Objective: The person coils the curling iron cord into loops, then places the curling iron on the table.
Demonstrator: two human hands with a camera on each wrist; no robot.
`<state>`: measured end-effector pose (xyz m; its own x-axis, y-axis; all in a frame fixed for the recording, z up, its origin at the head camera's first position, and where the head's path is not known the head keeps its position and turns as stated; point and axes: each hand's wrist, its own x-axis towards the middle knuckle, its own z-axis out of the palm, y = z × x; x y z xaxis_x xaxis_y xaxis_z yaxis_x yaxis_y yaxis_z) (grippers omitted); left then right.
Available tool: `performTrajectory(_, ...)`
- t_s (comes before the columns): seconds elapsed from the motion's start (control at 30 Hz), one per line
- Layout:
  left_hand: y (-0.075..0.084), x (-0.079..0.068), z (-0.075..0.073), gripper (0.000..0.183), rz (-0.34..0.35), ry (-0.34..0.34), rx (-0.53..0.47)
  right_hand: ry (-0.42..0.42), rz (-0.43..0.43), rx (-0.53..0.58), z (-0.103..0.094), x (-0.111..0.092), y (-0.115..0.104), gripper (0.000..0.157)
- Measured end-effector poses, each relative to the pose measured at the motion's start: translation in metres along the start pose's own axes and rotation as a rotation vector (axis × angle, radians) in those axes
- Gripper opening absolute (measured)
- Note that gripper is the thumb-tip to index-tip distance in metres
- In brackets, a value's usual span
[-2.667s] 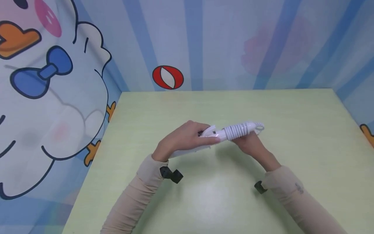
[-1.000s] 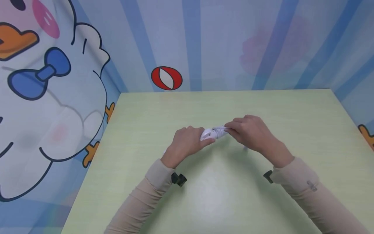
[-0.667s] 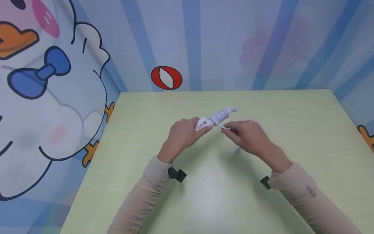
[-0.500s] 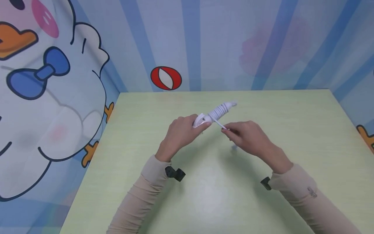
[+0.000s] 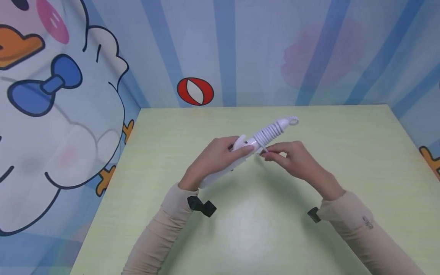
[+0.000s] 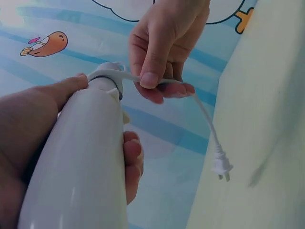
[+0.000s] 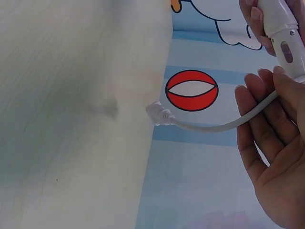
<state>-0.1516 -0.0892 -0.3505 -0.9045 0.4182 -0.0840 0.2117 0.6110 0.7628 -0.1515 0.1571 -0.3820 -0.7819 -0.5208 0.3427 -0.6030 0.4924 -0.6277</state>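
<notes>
My left hand (image 5: 220, 156) grips a white curling iron (image 5: 223, 173) by its middle, thumb along the top near a raised lever. The iron slants up to the right above the table. White cord (image 5: 269, 133) is coiled round its handle, which ends in a small loop (image 5: 293, 121). My right hand (image 5: 295, 160) pinches the cord between thumb and fingers, just below the coils. From that pinch the cord's short free end runs to a two-pin plug (image 6: 221, 164), hanging loose in the left wrist view. The right wrist view shows the same plug beyond my fingers (image 7: 267, 129).
The pale green table (image 5: 343, 191) lies under both hands. Behind it stands a blue striped wall (image 5: 254, 49) with a printed red ball, and at the left a printed duck (image 5: 68, 141). A small dark camera sits at each cuff.
My right hand has moved from under the handle to pinching the cord. The coiled handle has swung up, then lately shifted right as my left hand turned, showing more of the iron.
</notes>
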Motion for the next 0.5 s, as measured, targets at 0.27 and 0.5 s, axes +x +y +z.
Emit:
performTrajectory(0.27,0.002,-0.004,-0.003,0.036,0.080,-0.108,-0.067,0.099,-0.068,-0.018,0.003,0.003,0.005,0.018)
performTrajectory(0.5,0.003,-0.009,-0.012,0.026,0.143,-0.215,-0.059,0.054,0.035,0.026,0.002,0.002,-0.001,0.023)
